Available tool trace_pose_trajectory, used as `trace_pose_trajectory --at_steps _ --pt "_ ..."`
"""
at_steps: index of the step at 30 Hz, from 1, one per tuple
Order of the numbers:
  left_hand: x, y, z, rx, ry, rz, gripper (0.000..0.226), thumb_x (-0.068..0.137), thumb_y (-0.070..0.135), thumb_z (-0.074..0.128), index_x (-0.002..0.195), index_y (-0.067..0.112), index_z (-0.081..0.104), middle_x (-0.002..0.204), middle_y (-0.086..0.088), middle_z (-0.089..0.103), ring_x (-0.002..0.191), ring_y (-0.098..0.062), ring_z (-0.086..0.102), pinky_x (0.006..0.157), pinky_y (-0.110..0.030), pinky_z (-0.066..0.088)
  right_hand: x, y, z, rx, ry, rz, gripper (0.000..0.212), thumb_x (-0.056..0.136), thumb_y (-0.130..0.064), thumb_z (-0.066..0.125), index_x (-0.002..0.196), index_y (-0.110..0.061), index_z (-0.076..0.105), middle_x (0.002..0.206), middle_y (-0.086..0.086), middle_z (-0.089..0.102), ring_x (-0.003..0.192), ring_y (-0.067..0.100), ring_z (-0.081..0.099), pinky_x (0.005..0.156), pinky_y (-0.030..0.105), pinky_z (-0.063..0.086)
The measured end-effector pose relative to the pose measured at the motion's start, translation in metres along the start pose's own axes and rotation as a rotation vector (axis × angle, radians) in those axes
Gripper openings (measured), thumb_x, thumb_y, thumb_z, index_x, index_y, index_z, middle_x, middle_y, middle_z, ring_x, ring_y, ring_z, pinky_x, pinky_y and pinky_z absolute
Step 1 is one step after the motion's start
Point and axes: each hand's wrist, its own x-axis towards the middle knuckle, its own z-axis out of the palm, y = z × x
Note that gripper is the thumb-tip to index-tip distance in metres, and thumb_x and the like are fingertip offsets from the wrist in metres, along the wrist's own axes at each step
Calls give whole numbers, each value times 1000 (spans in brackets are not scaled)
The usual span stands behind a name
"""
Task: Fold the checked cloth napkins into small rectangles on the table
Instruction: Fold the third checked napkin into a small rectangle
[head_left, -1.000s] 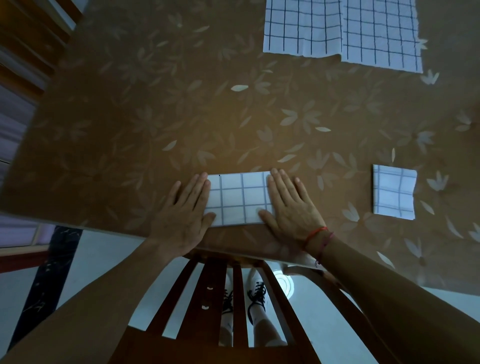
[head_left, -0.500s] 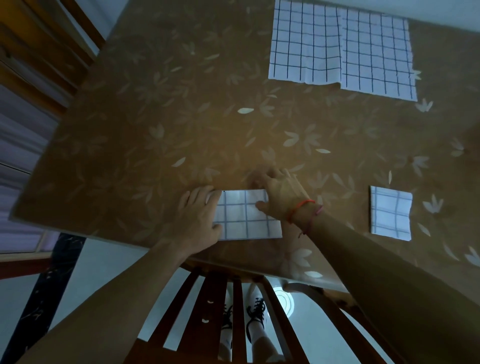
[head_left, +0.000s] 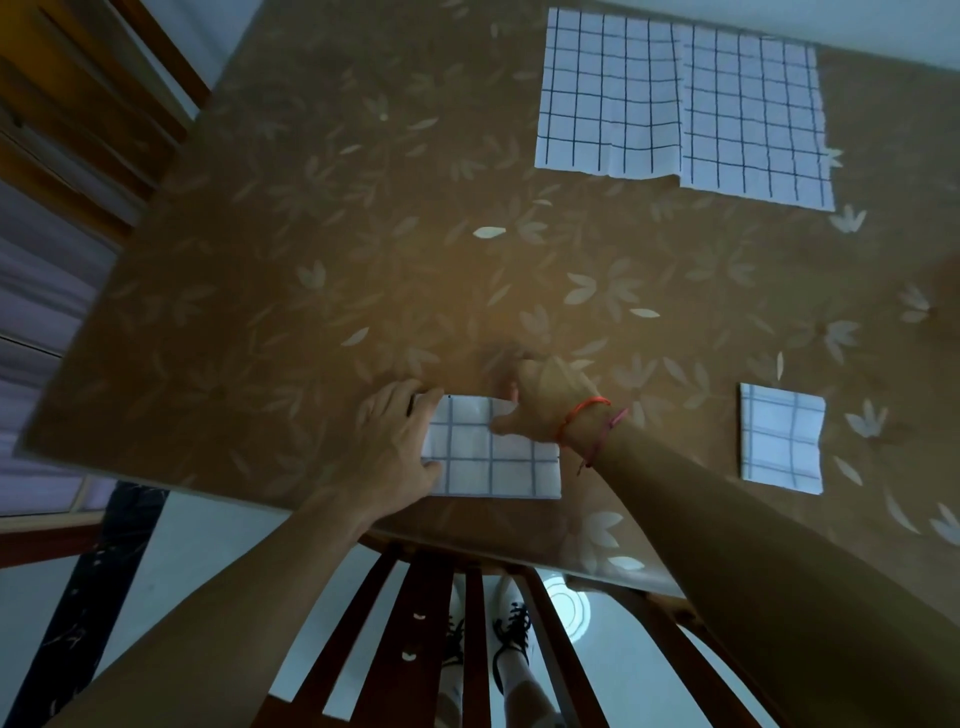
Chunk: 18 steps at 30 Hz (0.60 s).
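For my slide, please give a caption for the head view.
Left hand and right hand touch a folded checked napkin near the table edge.

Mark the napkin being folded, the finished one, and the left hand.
napkin being folded (head_left: 498, 470), head view, uncovered near half.
finished napkin (head_left: 782, 440), head view, centre of top face.
left hand (head_left: 395, 441), head view, back of hand.

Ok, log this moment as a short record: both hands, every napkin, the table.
napkin in work: folded rectangle by the table's near edge
left hand: fingers straight, pressing its left end
right hand: over its far right corner, thumb on the cloth; fingers blurred, grip unclear
folded napkin: small rectangle, lying apart to the right, untouched
unfolded napkins: two, flat, side by side at the far edge, edges meeting
table: brown, leaf-patterned
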Motion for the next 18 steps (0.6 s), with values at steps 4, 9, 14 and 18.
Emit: trace_pose_trajectory --at_steps 4,9,14,18 --pt "0 0 0 1 7 3 79 64 34 74 135 15 46 129 -6 47 124 -26 43 102 -41 39 17 -3 -3 550 -19 382 45 99 4 40 133 29 24 151 27 30 84 11 49 66 7 45" --pt "-2 3 -3 43 23 33 79 65 33 75 136 14 45 133 -6 44 126 -26 40 104 -39 38 5 2 7 244 -302 330 64 105 -22 31 148 -2 -11 161 12 5 147 28 11 112 26 -13" --pt "-10 10 -3 -61 153 48 64 70 19 76 128 8 52 130 -10 48 122 -27 43 103 -39 41 12 -3 20 1079 301 462 32 96 -5 44 125 -2 56 110 6 62 100 22 57 94 25 42" --pt "-25 22 2 -96 280 107 48 70 2 69 117 4 61 122 -11 57 115 -24 51 102 -25 34 7 -5 55 1546 447 627 59 91 4 50 35 -13 55 51 -7 58 70 28 52 64 16 48"
